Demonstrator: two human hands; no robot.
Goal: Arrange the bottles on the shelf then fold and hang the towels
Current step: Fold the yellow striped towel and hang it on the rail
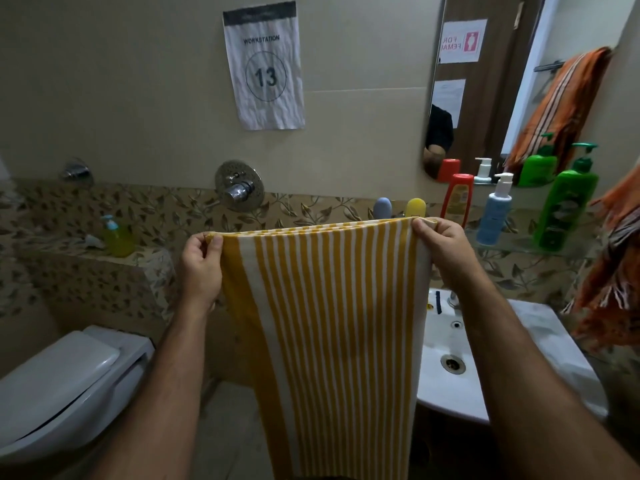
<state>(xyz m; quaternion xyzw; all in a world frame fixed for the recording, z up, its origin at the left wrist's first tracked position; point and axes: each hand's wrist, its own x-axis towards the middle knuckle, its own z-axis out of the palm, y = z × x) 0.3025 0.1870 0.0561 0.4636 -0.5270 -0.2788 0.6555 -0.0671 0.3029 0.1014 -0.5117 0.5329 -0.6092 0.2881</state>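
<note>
A yellow and white striped towel (329, 323) hangs straight down in front of me, its top edge doubled over. My left hand (201, 268) pinches its top left corner and my right hand (441, 249) pinches its top right corner. On the glass shelf (519, 249) at the right stand a red bottle (457, 199), a blue pump bottle (495, 211) and a green pump bottle (566, 209). Behind the towel's top edge show a blue cap (382, 206) and a yellow cap (415, 206). An orange striped towel (613, 271) hangs at the far right.
A white sink (460, 368) sits below the shelf on the right, a closed toilet (65, 382) at lower left. A yellow soap bottle (116, 237) stands on the tiled ledge at left. A mirror (502, 91) and a wall valve (238, 187) face me.
</note>
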